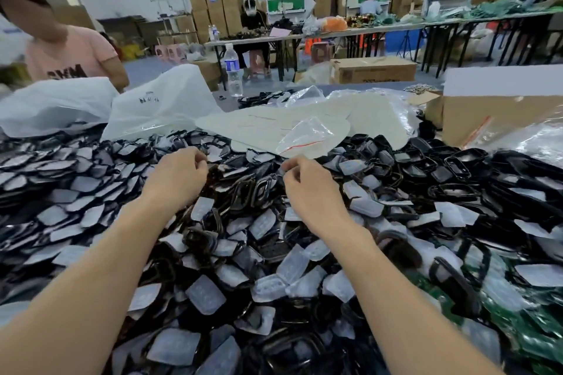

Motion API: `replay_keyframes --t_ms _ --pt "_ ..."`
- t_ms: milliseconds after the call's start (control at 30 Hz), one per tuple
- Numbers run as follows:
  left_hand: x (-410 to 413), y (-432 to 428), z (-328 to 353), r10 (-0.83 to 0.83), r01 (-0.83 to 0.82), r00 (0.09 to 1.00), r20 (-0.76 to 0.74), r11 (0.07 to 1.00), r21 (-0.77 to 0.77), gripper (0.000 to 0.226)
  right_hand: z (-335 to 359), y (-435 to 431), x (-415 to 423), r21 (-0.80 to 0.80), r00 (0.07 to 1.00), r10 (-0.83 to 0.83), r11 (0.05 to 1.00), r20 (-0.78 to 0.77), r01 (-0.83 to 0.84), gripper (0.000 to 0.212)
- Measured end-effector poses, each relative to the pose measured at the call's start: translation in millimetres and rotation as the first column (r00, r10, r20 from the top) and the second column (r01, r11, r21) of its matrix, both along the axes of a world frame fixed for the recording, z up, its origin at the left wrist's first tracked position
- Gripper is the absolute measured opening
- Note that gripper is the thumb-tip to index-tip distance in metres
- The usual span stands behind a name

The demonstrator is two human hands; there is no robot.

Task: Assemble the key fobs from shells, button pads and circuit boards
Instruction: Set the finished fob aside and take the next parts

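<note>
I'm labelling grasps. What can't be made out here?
Head view:
Left hand: its contents, hidden behind curled fingers.
Right hand: whether its fingertips pinch anything, too small and blurred.
Circuit boards: detail blurred, cut off by the right edge.
White bag: its writing, too small.

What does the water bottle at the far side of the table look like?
The water bottle is clear, see-through plastic with a white cap on top and a blue and white label round its middle. It stands upright and closed on the grey-blue table, near the far edge, just right of a big white plastic bag. Nothing seems to touch it but the table. How full it is cannot be told.
</note>
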State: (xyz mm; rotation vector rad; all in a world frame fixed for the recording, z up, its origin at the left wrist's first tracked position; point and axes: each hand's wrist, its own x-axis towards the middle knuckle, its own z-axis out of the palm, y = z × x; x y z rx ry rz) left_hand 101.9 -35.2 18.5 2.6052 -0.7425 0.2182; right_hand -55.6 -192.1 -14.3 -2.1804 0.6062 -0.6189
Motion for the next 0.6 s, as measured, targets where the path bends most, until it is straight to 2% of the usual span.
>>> replay_keyframes --t_ms 133,333,433,533,600 --pt "34 10 -1 0.037 -0.036 0.999 -0.003 0.994 0.106 0.026 6 11 23 -0.018 0.999 0.033 0.999 0.006 -0.033 0.025" --pt "63 14 -9 -0.044 0.048 0.999 -0.028 0.984 0.173 0.028 17 20 51 -0.076 0.998 0.051 0.996 -0.030 -0.053 0.026" --pt "69 7 -16 -0.106 0.117 0.993 -0.058 0.964 0.240 0.037 20 22 60 -0.098 0.998 0.048 0.994 -0.041 -0.052 0.028" --pt "72 2 -24 -0.122 0.123 0.992 -0.026 0.928 0.352 0.044 17 22 63 -0.105 0.998 0.043 0.993 -0.037 -0.046 0.028" --pt "73 1 -27 -0.123 0.110 0.992 0.013 0.925 0.363 0.040 15 20 62 -0.096 0.999 0.037 0.995 -0.033 -0.040 0.028"
